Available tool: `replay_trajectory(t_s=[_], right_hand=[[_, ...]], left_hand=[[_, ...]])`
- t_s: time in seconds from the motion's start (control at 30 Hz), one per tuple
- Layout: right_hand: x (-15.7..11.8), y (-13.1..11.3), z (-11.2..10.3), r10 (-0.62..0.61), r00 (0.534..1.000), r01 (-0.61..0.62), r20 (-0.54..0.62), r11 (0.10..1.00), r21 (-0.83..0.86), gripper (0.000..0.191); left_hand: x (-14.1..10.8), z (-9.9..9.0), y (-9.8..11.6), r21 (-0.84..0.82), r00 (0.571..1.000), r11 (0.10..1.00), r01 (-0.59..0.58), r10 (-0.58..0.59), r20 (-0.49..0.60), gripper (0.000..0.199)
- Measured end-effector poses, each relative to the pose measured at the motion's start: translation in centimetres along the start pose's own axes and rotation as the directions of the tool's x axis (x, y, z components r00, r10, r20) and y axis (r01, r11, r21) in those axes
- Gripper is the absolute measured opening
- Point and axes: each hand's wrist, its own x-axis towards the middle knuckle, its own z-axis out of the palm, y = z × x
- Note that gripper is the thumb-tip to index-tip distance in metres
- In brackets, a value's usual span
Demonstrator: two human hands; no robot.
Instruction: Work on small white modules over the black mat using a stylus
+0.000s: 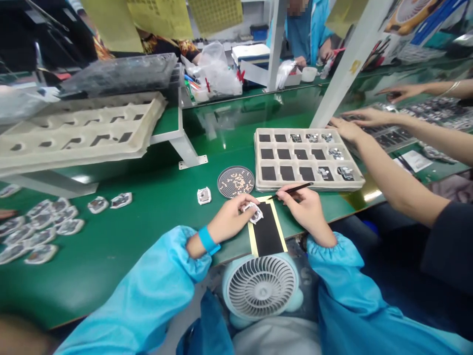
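Note:
My left hand [233, 217] pinches a small white-framed watch-case part [254, 214] over the top left of a black mat [269, 230] edged with yellow tape. In my right hand [305, 206] is a pair of black tweezers [295, 189], its thin tip pointing left toward the mat's upper edge. Just beyond my hands a round dark dish [226, 183] carries many tiny copper-coloured pieces. One more white-framed part [204, 195] lies on the green bench left of that dish. Whether the tweezers grip anything is too small to see.
A compartment tray [260, 154], partly filled with metal parts, stands behind my right hand; a co-worker's hand [345, 129] reaches its right side. White-framed parts [42, 234] cluster at left. A raised shelf holds a beige tray [144, 140]. A fan [263, 288] sits below the bench edge.

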Motion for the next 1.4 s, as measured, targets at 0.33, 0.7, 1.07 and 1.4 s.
replay_trajectory(t_s=[0.33,0.7,1.07,1.4], right_hand=[[0.2,0.1,0.0,0.031,0.998,-0.034,0.052,0.998,0.051,0.021],[-1.1,-1.1,-0.6,-0.282,0.959,0.271,0.010,0.930,0.247,0.008],[-0.8,-1.7,-0.6,-0.393,0.902,0.373,0.180,0.918,0.133,0.018],[-0.9,-1.7,-0.5,-0.374,0.909,0.358,0.184,0.927,0.113,0.016]], left_hand=[[0.0,0.0,-0.2,0.247,0.998,0.968,-0.034,0.022,0.051,0.030],[0.3,0.5,-0.3,0.175,1.000,0.985,-0.005,0.005,0.001,0.024],[0.3,0.6,-0.4,0.131,0.999,0.991,-0.015,0.019,-0.028,0.020],[0.3,0.6,-0.1,0.194,0.999,0.981,0.003,0.004,-0.034,0.021]])
